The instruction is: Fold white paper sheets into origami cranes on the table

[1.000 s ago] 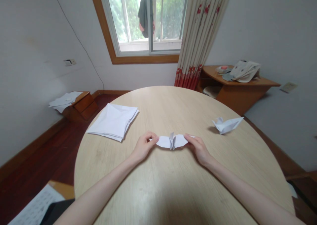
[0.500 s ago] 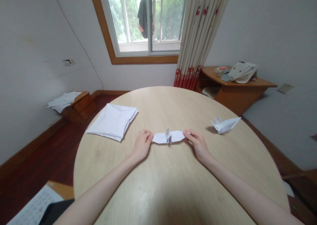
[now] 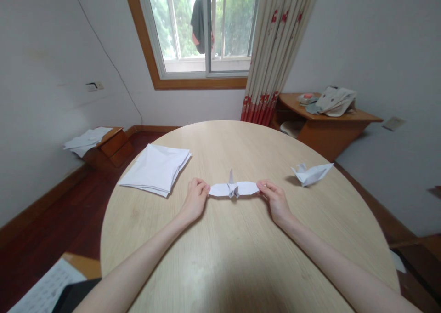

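Head view, looking forward and down over a round, pale wooden desk (image 3: 206, 258) across the middle and bottom of the frame. Holding a white paper bird (image 3: 234, 190) just below the centre of the frame, wings spread sideways in a nearly level strip. Pinching the wing tip on the frame's left between thumb and fingers of the left hand (image 3: 197, 196); pinching the opposite tip in the same way with the right hand (image 3: 276, 200), so grasping the bird from both ends at once. Between the wings, a narrow point rising upward and a creased fold facing the bottom of the frame. Hard to tell whether touching the wood or held just above it.

At middle left of the frame, near the left hand, a stack of white paper (image 3: 155, 169), lying flat with edges slightly out of line. At middle right, beyond the right hand and well apart from it, a second paper bird (image 3: 312, 174), resting on the desk.

Along the top, a wood-framed window (image 3: 188, 67) beside a cream and red curtain (image 3: 272, 51). At upper right, a wooden cabinet (image 3: 341, 136) bearing a pale cloth bag (image 3: 336, 101).
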